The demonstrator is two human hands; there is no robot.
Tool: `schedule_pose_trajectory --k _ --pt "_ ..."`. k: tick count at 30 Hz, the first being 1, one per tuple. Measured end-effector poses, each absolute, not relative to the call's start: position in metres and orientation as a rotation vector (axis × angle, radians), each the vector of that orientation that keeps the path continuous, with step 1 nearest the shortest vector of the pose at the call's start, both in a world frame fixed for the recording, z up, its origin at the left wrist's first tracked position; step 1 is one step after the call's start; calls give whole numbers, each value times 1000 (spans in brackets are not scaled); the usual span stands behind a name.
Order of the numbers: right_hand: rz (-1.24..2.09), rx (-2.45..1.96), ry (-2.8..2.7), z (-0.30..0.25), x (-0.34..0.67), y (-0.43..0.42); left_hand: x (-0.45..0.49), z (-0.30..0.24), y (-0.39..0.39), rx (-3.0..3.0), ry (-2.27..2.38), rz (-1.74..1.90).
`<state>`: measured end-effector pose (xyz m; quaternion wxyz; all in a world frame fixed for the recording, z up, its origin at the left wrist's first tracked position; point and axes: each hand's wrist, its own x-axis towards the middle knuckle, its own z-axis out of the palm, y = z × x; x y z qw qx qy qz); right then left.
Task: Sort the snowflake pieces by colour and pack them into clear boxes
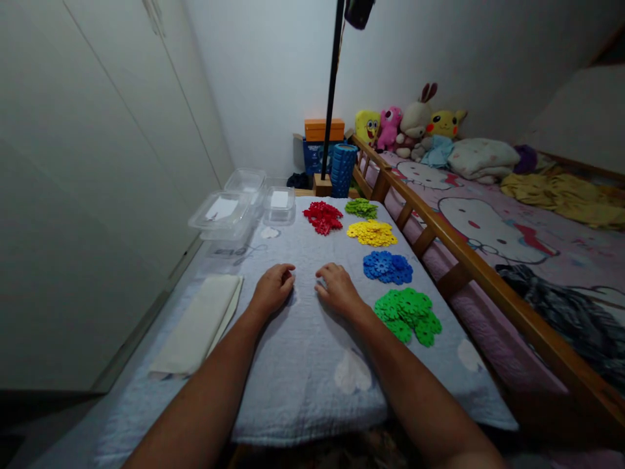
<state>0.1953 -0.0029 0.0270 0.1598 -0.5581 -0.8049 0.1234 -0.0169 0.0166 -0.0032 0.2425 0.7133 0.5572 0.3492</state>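
Gripping nothing, the left hand and right hand rested half-curled on the cloth — piles sat from twelve to four o'clock, apparently spaced to keep colours unmixed.

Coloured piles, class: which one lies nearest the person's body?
The bright green pile, beside the right forearm; the blue, yellow, lime and red piles lie farther away.

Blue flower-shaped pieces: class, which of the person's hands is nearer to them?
Right. The right hand lies to the left of the blue pieces, not touching them; the left hand lies farther left.
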Motion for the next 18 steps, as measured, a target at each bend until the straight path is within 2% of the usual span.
schedule_pose_trajectory --k 6,13,18 --pt "213 -1638 -2226 7 189 -4 -16 -3 16 1968 1534 974" --pt "212 -1597 -2171 3 190 -1 -12 4 12 1874 1540 998" --pt "230 -1580 -2156 1 192 0 -17 30 17 1685 1578 1183"
